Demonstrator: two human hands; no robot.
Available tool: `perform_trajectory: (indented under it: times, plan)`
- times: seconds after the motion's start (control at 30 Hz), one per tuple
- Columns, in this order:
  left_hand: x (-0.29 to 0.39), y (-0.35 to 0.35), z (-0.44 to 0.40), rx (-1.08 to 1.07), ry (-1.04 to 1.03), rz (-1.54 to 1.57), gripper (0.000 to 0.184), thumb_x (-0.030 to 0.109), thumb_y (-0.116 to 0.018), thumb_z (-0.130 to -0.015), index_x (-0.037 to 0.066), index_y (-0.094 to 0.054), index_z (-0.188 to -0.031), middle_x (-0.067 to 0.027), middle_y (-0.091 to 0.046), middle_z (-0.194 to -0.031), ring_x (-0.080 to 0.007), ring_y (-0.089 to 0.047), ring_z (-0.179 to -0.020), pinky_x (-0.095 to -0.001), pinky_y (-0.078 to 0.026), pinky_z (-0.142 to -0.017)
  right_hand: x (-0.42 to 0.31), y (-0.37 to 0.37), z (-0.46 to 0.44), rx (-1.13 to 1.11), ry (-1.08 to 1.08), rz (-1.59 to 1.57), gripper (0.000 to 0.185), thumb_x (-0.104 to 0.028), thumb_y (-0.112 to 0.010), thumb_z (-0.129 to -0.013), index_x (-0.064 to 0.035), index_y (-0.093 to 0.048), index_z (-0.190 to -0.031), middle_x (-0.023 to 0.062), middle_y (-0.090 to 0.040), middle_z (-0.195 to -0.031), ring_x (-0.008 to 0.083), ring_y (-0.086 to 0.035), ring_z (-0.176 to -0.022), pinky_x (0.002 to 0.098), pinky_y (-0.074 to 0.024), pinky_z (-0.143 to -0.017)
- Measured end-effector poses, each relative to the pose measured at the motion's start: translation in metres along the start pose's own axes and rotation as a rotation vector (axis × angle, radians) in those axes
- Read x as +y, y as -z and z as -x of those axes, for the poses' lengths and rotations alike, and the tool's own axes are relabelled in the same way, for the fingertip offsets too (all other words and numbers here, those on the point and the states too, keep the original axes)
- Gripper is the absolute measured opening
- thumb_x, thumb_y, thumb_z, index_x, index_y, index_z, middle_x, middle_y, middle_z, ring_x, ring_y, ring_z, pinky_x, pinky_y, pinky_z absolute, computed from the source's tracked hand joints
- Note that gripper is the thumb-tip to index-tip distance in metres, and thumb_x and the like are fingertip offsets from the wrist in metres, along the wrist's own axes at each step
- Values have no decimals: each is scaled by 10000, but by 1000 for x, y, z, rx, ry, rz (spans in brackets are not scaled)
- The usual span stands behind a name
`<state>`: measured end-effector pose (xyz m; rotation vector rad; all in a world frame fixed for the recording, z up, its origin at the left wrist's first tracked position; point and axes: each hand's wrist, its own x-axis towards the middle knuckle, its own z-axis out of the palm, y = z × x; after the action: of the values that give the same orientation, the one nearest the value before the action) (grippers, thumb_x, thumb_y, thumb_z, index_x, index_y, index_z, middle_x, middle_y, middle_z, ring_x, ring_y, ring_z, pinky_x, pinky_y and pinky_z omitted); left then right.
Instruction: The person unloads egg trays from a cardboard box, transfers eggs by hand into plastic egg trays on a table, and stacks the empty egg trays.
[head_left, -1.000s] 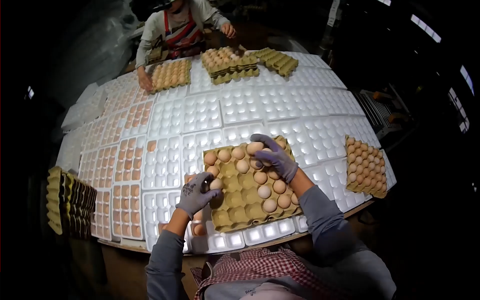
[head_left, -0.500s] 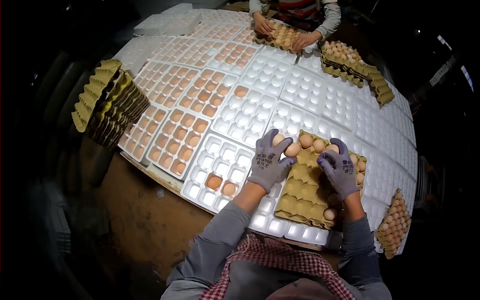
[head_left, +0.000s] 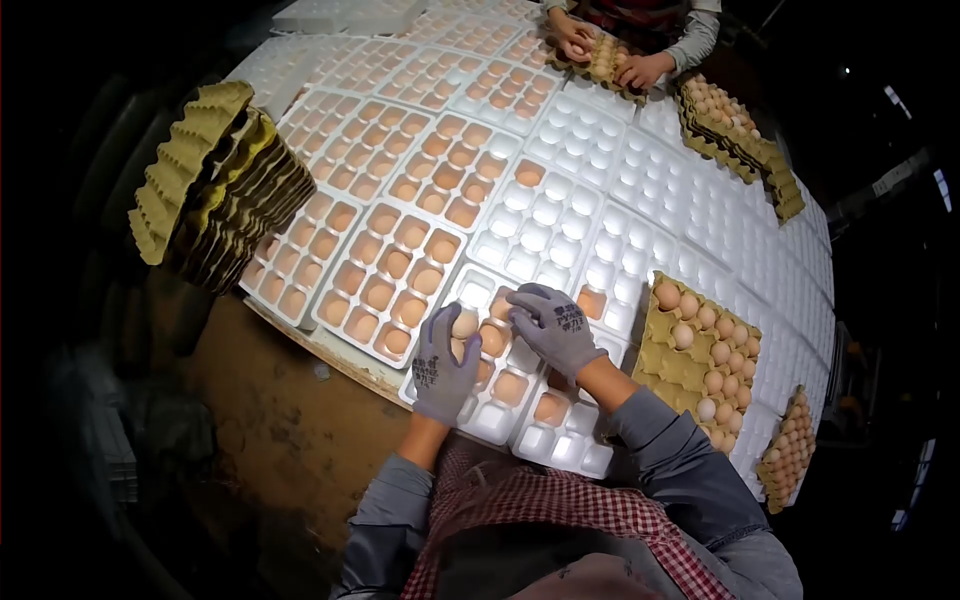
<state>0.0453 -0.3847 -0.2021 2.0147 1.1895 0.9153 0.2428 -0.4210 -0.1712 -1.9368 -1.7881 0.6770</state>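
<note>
My left hand (head_left: pixel 444 372), in a grey-purple glove, has its fingers closed around a pale egg (head_left: pixel 464 324) over the nearest white foam tray (head_left: pixel 490 422). My right hand (head_left: pixel 560 328), gloved alike, reaches in from the other side, its fingertips closed on another egg (head_left: pixel 501 306) at the tray's upper cells. Between the hands a brown egg (head_left: pixel 491 340) sits in a cell, and one more egg (head_left: pixel 509 387) rests lower down. To the right lies a yellowish pulp egg tray (head_left: pixel 668 366) with bare cups on its left and eggs along its top and right.
Foam trays filled with eggs (head_left: pixel 378 293) stand at left; unfilled foam trays (head_left: pixel 540 225) spread beyond. A tall stack of pulp trays (head_left: pixel 225 190) rises at the left edge. Across the table, another person's hands (head_left: pixel 640 70) work at a pulp tray. More egg-filled pulp trays (head_left: pixel 787 450) lie at right.
Both my hands have moved left from the pulp tray to the near foam tray, carrying eggs. More eggs now show in that foam tray. The view has shifted a little.
</note>
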Motion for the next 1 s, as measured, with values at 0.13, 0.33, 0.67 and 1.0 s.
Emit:
perform_trajectory:
  times: [0.13,0.33,0.67,1.0]
  plan:
    - [-17,-13,-56,-251,81,-176,457,272,-664,-850,35,-573,-1230,-138,-597,-1185,-321,-588,-1079,-383,-473,-930,26,-37,14,225,83,269,327,-272,-555,-922,-79,-602,-1181,145,-511,-1330,377,-456,-1234,480,-377,-1029]
    - [-17,9,-42,-240,-122,187,396,138,-540,-885,36,-566,-1267,-204,-505,-1312,-368,-455,-1254,-440,-379,-1044,16,-6,57,165,-8,169,274,-215,-546,-893,-57,-627,-1100,168,-552,-1261,418,-447,-1249,498,-356,-1070]
    - [40,-68,-34,-493,-290,-230,700,360,-552,-936,23,-293,-1491,-214,-311,-1528,-410,-258,-1415,-523,-171,-1151,91,97,158,279,-356,442,342,-121,-580,-852,-109,-592,-1193,146,-523,-1297,366,-533,-1147,431,-454,-971]
    - [157,-187,-98,-801,-673,-23,582,113,-676,-808,114,-451,-1345,-132,-557,-1262,-327,-541,-1169,-414,-460,-985,161,164,182,682,-366,-235,449,-222,-635,-772,-81,-546,-1190,81,-558,-1097,209,-557,-936,340,-481,-847]
